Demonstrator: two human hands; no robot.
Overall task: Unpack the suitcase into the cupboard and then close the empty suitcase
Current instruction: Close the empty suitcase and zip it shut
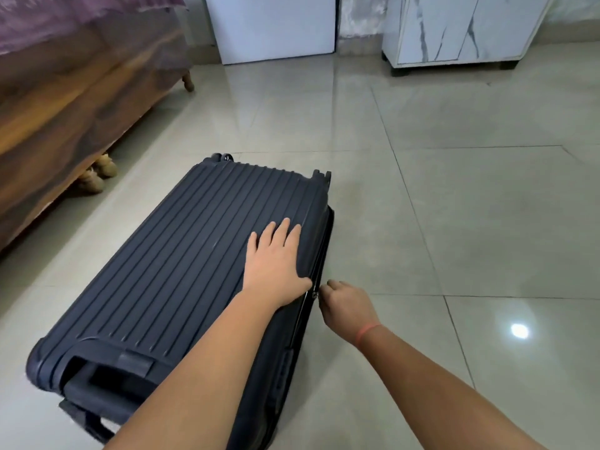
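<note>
Well, over at nine o'clock stands the wooden bed, a purple cover hanging over its edge at ten o'clock and its turned feet resting on the glossy tiled floor. The dark ribbed suitcase lies flat on the tiles from the middle down to seven o'clock. Its lid is down, its pull handle is nearest me, and its wheels are at the far end, pointing to twelve.

My left hand lies flat on the lid near its right edge, fingers straight and spread toward twelve o'clock and the palm pressing on the ribs; it holds nothing. Just to its right, at the side seam, sits the small metal zip pull. My right hand is at five o'clock from the left one, beside the case, with its fingers curled in and the tips pinching that pull. A thin pink band circles the right wrist. Beyond the pull, toward the wheels, the seam looks slightly parted.

At twelve o'clock, against the far wall, is a plain white unit. At one o'clock stands the cupboard, with grey-veined marble-look doors and short dark feet, well apart from the suitcase. A bright spot of light glints on the tiles at four o'clock.
</note>
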